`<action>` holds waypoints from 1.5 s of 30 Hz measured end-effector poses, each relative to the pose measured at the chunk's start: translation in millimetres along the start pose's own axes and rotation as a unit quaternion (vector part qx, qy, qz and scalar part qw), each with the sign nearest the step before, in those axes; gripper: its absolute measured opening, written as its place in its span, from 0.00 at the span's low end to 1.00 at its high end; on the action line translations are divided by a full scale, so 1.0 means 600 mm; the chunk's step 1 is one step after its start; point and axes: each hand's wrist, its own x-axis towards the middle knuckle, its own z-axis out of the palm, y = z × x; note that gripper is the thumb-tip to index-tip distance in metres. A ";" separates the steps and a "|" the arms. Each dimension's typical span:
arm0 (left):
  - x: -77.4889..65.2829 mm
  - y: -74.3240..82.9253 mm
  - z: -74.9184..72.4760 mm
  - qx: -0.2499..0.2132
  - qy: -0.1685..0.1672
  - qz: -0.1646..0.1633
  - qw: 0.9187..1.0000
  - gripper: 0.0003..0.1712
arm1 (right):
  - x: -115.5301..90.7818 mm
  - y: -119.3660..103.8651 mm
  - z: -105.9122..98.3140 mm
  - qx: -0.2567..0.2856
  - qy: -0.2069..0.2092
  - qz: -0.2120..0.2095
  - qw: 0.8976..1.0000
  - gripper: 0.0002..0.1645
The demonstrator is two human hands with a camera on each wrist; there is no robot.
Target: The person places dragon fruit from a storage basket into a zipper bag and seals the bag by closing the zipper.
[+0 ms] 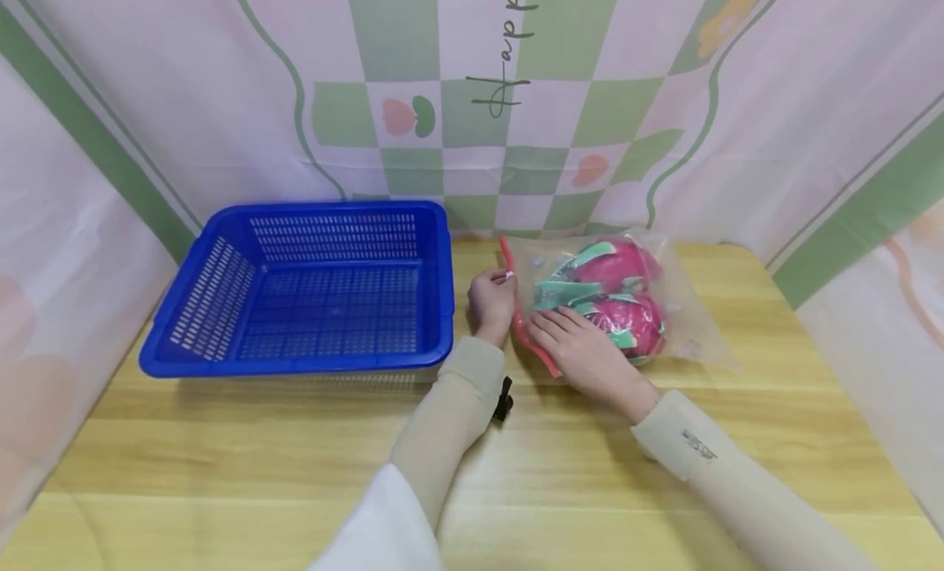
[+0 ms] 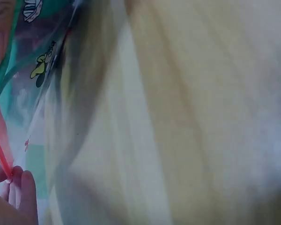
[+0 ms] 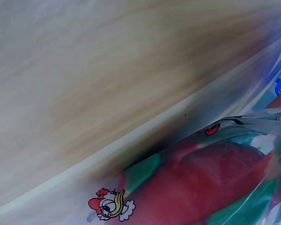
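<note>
A clear zip bag (image 1: 696, 333) with cartoon prints lies on the table, holding two pink-and-green dragon fruits (image 1: 618, 264). Its red zip strip (image 1: 533, 350) runs along the left edge. My left hand (image 1: 492, 305) pinches that strip near its upper part; the left wrist view shows thumb and fingertips meeting on the red strip (image 2: 1, 145). My right hand (image 1: 583, 354) rests on the bag just right of the strip, fingers extended beside the nearer dragon fruit (image 1: 627, 321). In the right wrist view a dragon fruit (image 3: 192, 183) shows through the plastic, and the right fingers are not visible.
A blue plastic basket (image 1: 295, 362) with slotted walls stands left of my left hand, with nothing in it. A black strap (image 1: 504, 401) shows beside the left wrist. The wooden table (image 1: 295, 473) meets a patterned cloth (image 1: 479, 169) at the back.
</note>
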 end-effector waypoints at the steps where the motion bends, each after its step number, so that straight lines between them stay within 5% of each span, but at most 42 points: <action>1: 0.001 0.000 0.001 -0.004 -0.001 0.001 1.000 0.11 | -0.002 0.000 -0.001 0.003 0.002 0.001 1.000 0.27; 22: 0.016 -0.002 -0.004 0.017 0.103 0.007 0.995 0.14 | -0.032 0.001 -0.005 0.048 0.054 -0.023 0.997 0.22; 26: 0.018 -0.003 -0.008 0.013 0.113 0.008 0.993 0.12 | -0.036 0.001 -0.007 0.047 0.058 -0.031 0.997 0.31; 28: 0.017 -0.002 -0.008 0.011 0.110 0.009 0.994 0.11 | -0.038 0.001 -0.007 0.046 0.059 -0.031 0.997 0.35; 32: 0.012 0.002 -0.006 0.016 0.099 0.003 0.995 0.10 | -0.041 0.002 -0.009 0.036 0.057 -0.030 0.997 0.20; 45: 0.004 0.004 0.003 0.017 0.062 -0.025 0.998 0.11 | -0.046 0.009 -0.006 0.027 0.073 -0.036 0.996 0.21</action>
